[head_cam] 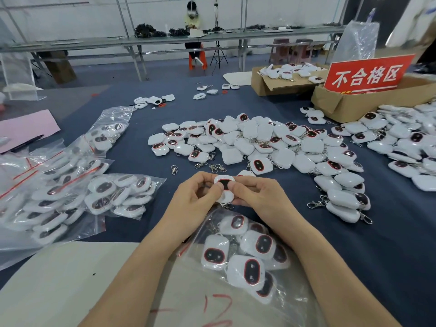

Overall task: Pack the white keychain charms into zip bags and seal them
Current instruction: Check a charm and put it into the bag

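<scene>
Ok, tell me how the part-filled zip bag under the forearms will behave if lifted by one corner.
The zip bag is thin wrinkled film, so it will likely sag and fold. The charms inside lie loose, so they would probably slide and bunch at the low end. Its seal is not visible; if open, tipping could spill them.

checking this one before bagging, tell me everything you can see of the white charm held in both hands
The small white rounded-square plastic keychain charm looks glossy, with a dark oval window ringed in red on its face. It is held face up above the navy tablecloth, pinched between the left hand and the right hand, thumbs covering part of its face. A metal chain hangs below.
</scene>
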The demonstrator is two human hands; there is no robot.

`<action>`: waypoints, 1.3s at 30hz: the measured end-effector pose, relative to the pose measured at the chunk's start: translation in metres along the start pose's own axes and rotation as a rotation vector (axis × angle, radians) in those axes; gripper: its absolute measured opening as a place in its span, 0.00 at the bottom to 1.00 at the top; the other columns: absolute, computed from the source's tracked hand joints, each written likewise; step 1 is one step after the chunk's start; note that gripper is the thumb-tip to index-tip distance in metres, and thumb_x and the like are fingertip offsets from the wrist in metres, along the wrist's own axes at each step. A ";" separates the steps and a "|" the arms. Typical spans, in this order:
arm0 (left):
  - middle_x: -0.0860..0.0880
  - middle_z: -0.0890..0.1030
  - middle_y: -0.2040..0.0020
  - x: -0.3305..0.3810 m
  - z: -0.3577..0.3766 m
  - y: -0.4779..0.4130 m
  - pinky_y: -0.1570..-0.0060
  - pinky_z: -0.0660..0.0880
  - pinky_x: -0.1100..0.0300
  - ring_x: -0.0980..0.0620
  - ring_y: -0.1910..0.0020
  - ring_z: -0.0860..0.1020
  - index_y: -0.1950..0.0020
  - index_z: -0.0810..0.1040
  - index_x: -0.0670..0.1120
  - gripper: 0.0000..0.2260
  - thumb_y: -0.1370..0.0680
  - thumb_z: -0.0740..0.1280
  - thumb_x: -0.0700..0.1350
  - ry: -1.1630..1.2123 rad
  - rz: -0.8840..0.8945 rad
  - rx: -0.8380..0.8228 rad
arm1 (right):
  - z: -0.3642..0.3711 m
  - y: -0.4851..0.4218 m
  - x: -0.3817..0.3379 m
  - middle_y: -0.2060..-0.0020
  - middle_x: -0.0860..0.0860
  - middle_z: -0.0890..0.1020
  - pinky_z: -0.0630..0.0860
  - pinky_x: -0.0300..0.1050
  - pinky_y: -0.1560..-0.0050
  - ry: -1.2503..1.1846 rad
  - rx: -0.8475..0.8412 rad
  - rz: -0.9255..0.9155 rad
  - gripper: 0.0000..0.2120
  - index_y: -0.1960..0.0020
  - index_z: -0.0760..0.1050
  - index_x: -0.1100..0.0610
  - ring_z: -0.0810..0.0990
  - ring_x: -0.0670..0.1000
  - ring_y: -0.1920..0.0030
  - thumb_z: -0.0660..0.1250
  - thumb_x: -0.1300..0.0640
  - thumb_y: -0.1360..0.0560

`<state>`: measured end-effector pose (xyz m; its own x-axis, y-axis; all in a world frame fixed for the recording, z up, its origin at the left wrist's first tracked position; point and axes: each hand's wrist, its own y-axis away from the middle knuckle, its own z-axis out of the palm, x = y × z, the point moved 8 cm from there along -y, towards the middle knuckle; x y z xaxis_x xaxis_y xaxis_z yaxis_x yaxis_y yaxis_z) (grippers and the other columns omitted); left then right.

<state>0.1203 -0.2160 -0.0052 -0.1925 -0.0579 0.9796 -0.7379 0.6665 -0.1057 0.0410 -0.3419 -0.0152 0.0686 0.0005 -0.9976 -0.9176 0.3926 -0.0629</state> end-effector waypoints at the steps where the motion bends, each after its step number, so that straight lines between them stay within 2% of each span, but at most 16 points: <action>1: 0.52 0.86 0.58 0.000 0.000 0.000 0.60 0.75 0.71 0.60 0.60 0.81 0.46 0.82 0.46 0.04 0.19 0.68 0.41 -0.001 -0.002 -0.001 | 0.000 0.000 0.000 0.56 0.50 0.88 0.81 0.35 0.51 0.003 0.001 0.000 0.08 0.51 0.85 0.47 0.86 0.46 0.52 0.70 0.58 0.21; 7: 0.48 0.87 0.53 -0.001 0.000 0.001 0.56 0.78 0.67 0.55 0.56 0.83 0.45 0.83 0.49 0.05 0.18 0.68 0.44 0.011 -0.008 0.007 | -0.001 0.001 -0.002 0.55 0.50 0.88 0.82 0.40 0.48 0.012 0.009 -0.017 0.07 0.48 0.85 0.48 0.86 0.50 0.50 0.70 0.58 0.21; 9: 0.48 0.87 0.52 -0.002 0.001 0.001 0.55 0.80 0.65 0.53 0.54 0.84 0.45 0.83 0.50 0.06 0.18 0.67 0.45 0.018 -0.019 -0.001 | 0.000 0.001 -0.002 0.55 0.50 0.88 0.82 0.41 0.47 0.027 0.007 -0.023 0.07 0.47 0.85 0.49 0.86 0.48 0.51 0.70 0.58 0.21; 13: 0.48 0.87 0.53 -0.001 0.000 0.002 0.53 0.80 0.60 0.49 0.53 0.85 0.46 0.84 0.52 0.06 0.18 0.67 0.45 0.013 -0.019 -0.011 | 0.002 0.003 -0.005 0.54 0.49 0.88 0.81 0.39 0.47 0.014 -0.024 -0.033 0.09 0.45 0.85 0.50 0.86 0.48 0.49 0.69 0.59 0.20; 18: 0.49 0.87 0.56 0.000 -0.002 0.001 0.60 0.78 0.67 0.58 0.60 0.82 0.47 0.84 0.52 0.06 0.18 0.68 0.45 -0.011 -0.014 0.020 | 0.003 0.005 -0.007 0.52 0.48 0.88 0.80 0.37 0.46 0.045 -0.056 -0.036 0.11 0.41 0.83 0.51 0.85 0.47 0.48 0.67 0.61 0.20; 21: 0.45 0.87 0.54 -0.001 0.000 0.001 0.53 0.81 0.55 0.46 0.54 0.84 0.45 0.84 0.52 0.06 0.18 0.68 0.46 -0.023 -0.020 0.017 | 0.003 0.005 -0.007 0.52 0.48 0.88 0.80 0.36 0.47 0.054 -0.052 -0.039 0.11 0.42 0.84 0.49 0.85 0.46 0.48 0.66 0.61 0.19; 22: 0.44 0.87 0.53 -0.002 0.000 0.001 0.52 0.81 0.54 0.44 0.53 0.84 0.45 0.84 0.52 0.06 0.18 0.68 0.46 -0.017 -0.023 0.012 | 0.003 0.005 -0.007 0.53 0.47 0.88 0.80 0.35 0.48 0.055 -0.046 -0.040 0.11 0.44 0.84 0.48 0.85 0.46 0.49 0.67 0.61 0.19; 24: 0.46 0.87 0.54 -0.002 0.000 0.001 0.55 0.80 0.58 0.47 0.55 0.84 0.44 0.84 0.52 0.07 0.18 0.68 0.47 0.004 -0.029 0.003 | 0.002 0.004 -0.006 0.54 0.48 0.88 0.80 0.36 0.49 0.042 -0.026 -0.035 0.11 0.46 0.84 0.46 0.86 0.47 0.50 0.67 0.60 0.20; 27: 0.50 0.87 0.55 0.000 0.001 0.002 0.59 0.78 0.67 0.57 0.58 0.83 0.43 0.84 0.51 0.07 0.17 0.66 0.47 0.024 -0.018 -0.008 | 0.001 0.002 -0.002 0.55 0.51 0.88 0.82 0.38 0.50 -0.024 0.008 0.000 0.09 0.49 0.85 0.49 0.86 0.49 0.52 0.69 0.59 0.21; 29: 0.51 0.87 0.55 0.001 0.002 0.002 0.60 0.76 0.69 0.59 0.59 0.83 0.42 0.83 0.50 0.08 0.17 0.66 0.46 0.023 -0.002 -0.016 | -0.001 0.001 -0.002 0.56 0.52 0.88 0.82 0.38 0.52 -0.040 0.031 0.011 0.07 0.50 0.85 0.50 0.87 0.50 0.53 0.69 0.59 0.21; 35: 0.50 0.87 0.51 0.002 0.004 0.003 0.55 0.78 0.68 0.57 0.55 0.84 0.41 0.83 0.50 0.08 0.18 0.67 0.43 0.008 0.019 -0.039 | -0.004 0.000 0.000 0.57 0.53 0.87 0.83 0.39 0.54 -0.007 0.080 0.006 0.06 0.50 0.85 0.50 0.86 0.53 0.52 0.69 0.58 0.21; 39: 0.50 0.87 0.52 0.002 0.005 0.004 0.55 0.77 0.68 0.55 0.53 0.84 0.42 0.83 0.51 0.08 0.18 0.68 0.42 0.017 0.022 -0.055 | -0.004 0.000 -0.001 0.59 0.50 0.88 0.82 0.39 0.55 0.009 0.092 0.000 0.08 0.53 0.84 0.48 0.87 0.51 0.54 0.69 0.59 0.21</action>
<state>0.1132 -0.2171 -0.0044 -0.1969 -0.0307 0.9799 -0.6972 0.7071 -0.1180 0.0394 -0.3457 -0.0146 0.0649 -0.0073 -0.9979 -0.8778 0.4752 -0.0606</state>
